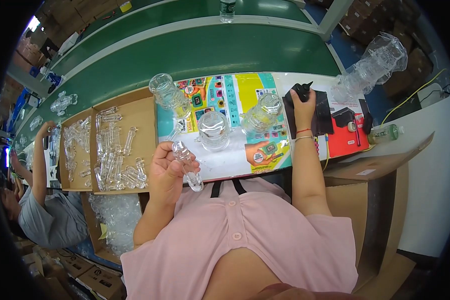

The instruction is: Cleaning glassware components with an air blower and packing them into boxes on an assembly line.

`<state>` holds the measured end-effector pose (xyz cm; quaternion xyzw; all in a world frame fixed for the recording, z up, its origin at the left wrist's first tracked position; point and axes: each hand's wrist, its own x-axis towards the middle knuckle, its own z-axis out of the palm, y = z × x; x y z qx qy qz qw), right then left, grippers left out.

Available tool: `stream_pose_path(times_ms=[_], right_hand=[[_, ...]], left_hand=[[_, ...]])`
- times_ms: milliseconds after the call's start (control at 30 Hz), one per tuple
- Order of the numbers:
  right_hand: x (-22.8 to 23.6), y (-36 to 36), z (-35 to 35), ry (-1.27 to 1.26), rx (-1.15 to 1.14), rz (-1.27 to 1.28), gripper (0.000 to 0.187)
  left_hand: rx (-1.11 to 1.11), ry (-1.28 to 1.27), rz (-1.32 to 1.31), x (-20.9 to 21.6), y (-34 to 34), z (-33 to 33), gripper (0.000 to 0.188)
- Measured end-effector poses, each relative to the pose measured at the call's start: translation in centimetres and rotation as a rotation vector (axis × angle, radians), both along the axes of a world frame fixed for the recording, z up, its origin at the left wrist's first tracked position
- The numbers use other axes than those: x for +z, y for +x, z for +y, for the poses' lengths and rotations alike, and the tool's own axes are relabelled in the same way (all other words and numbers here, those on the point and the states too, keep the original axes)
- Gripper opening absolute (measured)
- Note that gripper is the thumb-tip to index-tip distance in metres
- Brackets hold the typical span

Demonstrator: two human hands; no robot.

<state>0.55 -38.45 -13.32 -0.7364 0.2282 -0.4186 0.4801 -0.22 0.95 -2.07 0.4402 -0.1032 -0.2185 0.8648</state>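
Observation:
My left hand is closed around a clear plastic piece, long with rounded ends, held tilted near my chest at the table's front edge. My right hand grips a small black bottle with a pointed nozzle, above a black pad on the right. Between my hands, a clear jar-like plastic part stands on a colourful printed sheet. Another clear part sits right of it, and a taller clear one stands at the back left.
Left of me lies a divided cardboard tray of many clear pieces. Below it is a box of clear plastic wrapping. A co-worker sits at far left. Stacked clear parts and a green-tinted bottle are right, above an open carton.

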Motion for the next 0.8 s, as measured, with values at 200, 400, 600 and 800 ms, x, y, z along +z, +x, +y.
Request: stream_pose_path(times_ms=[200, 400, 600, 800], right_hand=[[8.0, -3.2, 5.9, -0.323, -0.204, -0.620, 0.030], [14.1, -7.0, 16.6, -0.173, 0.989, -0.301, 0.037], [10.3, -6.5, 17.7, -0.049, 1.271, -0.262, 0.039], [11.5, -7.2, 16.1, 0.479, 0.916, -0.464, 0.044]], left_hand=[[-0.125, -0.043, 0.090, -0.4, 0.2, -0.3, 0.048], [-0.433, -0.133, 0.178, -1.1, -0.4, -1.8, 0.038], [-0.453, -0.041, 0.136, -1.8, -1.2, -2.5, 0.033], [0.428, 0.481, -0.764, -6.1, 1.9, -3.2, 0.067]])
